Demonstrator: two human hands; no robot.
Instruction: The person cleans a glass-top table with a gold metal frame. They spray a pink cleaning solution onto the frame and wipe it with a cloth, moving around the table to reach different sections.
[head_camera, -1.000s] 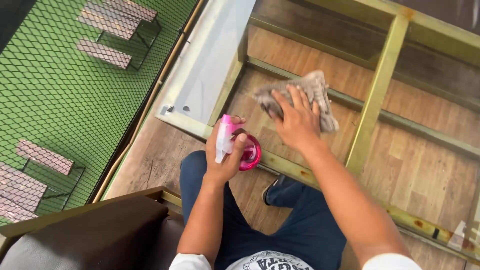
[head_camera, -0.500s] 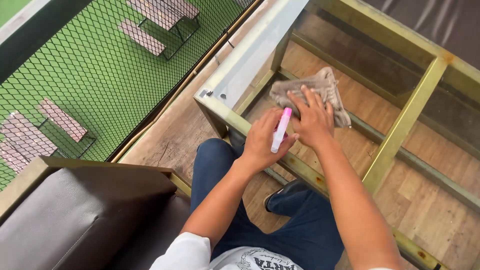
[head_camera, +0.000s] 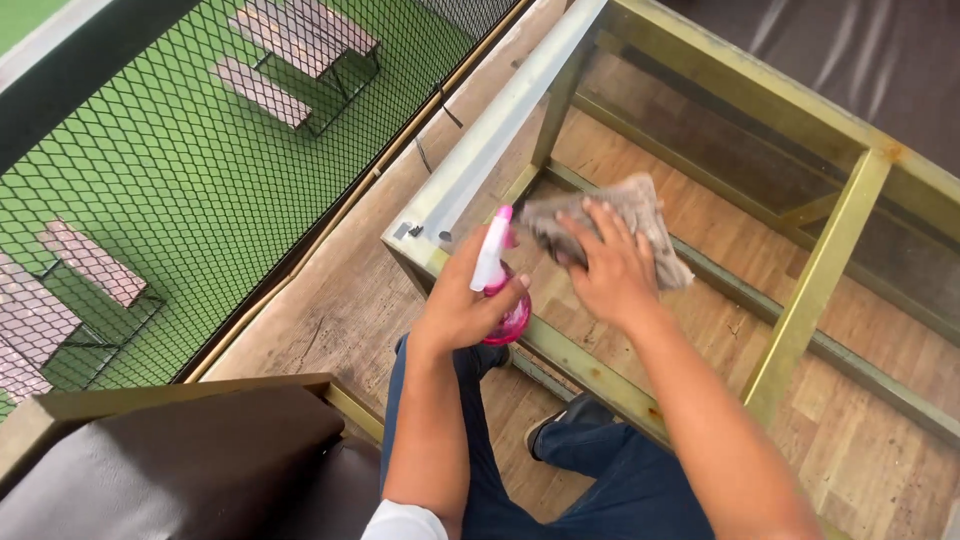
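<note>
While the left hand (head_camera: 462, 305) is closed around a pink spray bottle (head_camera: 500, 290), its white and pink nozzle head points up and away from the person, just above the near corner of the desk (head_camera: 815, 275). The bottle's round pink body sits below the fingers, against the desk's near frame rail. The right hand (head_camera: 605, 270) lies flat, fingers spread, pressing a grey cloth (head_camera: 620, 215) onto the desk's glass top; it grips nothing else. The cloth is bunched under the fingertips, just beside the nozzle, and extends past the hand on its far side. The desk consists of an olive-yellow metal frame with rust spots, carrying a clear pane through which the wooden floor (head_camera: 340, 300) shows. Left of the desk stands a black mesh fence (head_camera: 200, 150). A dark brown padded seat (head_camera: 170, 470) occupies the lower left corner.
</note>
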